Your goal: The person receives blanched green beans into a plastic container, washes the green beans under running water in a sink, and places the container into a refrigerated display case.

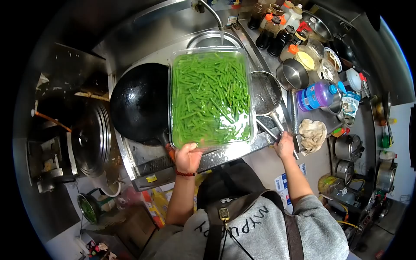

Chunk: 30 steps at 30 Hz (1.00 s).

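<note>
My left hand, a beaded bracelet at its wrist, grips the near edge of a clear plastic tub. Cut green beans fill the tub, with light glinting off what looks like water. It is held over the stove, overlapping the right rim of a black wok. My right hand is closed around the handle end of a round mesh strainer. Beside that handle runs a second metal handle, whose head is hidden behind the tub.
Behind the tub, a faucet runs into a round metal basin. On the right counter stand sauce bottles, a steel pot, a purple jug and a crumpled cloth. A large lidded pot is at left.
</note>
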Motion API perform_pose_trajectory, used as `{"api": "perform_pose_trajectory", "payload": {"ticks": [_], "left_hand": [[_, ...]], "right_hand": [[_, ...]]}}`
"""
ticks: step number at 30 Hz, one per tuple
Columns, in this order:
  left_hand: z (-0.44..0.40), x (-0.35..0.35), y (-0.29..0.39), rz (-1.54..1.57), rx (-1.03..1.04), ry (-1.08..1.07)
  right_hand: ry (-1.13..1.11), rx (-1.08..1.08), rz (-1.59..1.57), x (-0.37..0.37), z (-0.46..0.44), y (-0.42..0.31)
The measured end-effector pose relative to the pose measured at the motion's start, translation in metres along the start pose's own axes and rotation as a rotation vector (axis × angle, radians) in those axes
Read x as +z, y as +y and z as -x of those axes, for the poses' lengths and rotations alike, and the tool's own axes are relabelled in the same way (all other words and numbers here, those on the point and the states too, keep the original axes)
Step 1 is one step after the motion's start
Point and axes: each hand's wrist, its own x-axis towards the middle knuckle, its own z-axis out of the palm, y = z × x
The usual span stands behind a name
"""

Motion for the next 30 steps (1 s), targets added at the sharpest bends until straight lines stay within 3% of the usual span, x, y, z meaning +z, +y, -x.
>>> {"api": "perform_pose_trajectory", "payload": {"ticks": [3,4,7,10,11,13,14,15,17,19,30], "left_hand": [[0.002,-0.001,0.004,-0.043,-0.021,-0.007],[0.003,-0.001,0.003,-0.034,-0.024,-0.027],[0.005,0.006,0.003,-0.031,-0.039,-0.053],[0.007,0.008,0.003,-0.038,-0.041,-0.035],[0.009,0.007,0.005,-0.046,-0.045,-0.019],[0.016,0.01,0.008,-0.08,-0.044,-0.016],[0.018,0.011,0.009,-0.104,-0.04,-0.021],[0.02,0.009,0.01,-0.115,-0.04,-0.021],[0.022,0.005,0.008,-0.038,-0.099,-0.013],[0.023,0.007,0.007,-0.059,-0.084,-0.042],[0.012,-0.01,0.013,-0.229,-0.124,-0.057]], "right_hand": [[0.222,-0.05,0.043,-0.023,0.001,0.001],[-0.003,0.011,0.025,-0.019,-0.006,0.013],[-0.202,0.035,0.063,0.004,-0.02,0.035],[-0.146,-0.119,-0.056,0.014,-0.028,0.051],[-0.384,0.102,-0.446,-0.033,-0.023,0.021],[-0.608,0.234,-0.681,-0.072,-0.014,-0.01],[-0.5,0.234,-0.578,-0.077,-0.008,-0.021],[-0.24,-0.027,-0.425,-0.051,-0.005,-0.008],[0.048,-0.126,-0.574,-0.066,0.014,-0.037],[-0.314,0.175,-1.035,-0.078,0.019,-0.059],[-0.537,0.162,-1.272,-0.063,0.046,-0.092]]}}
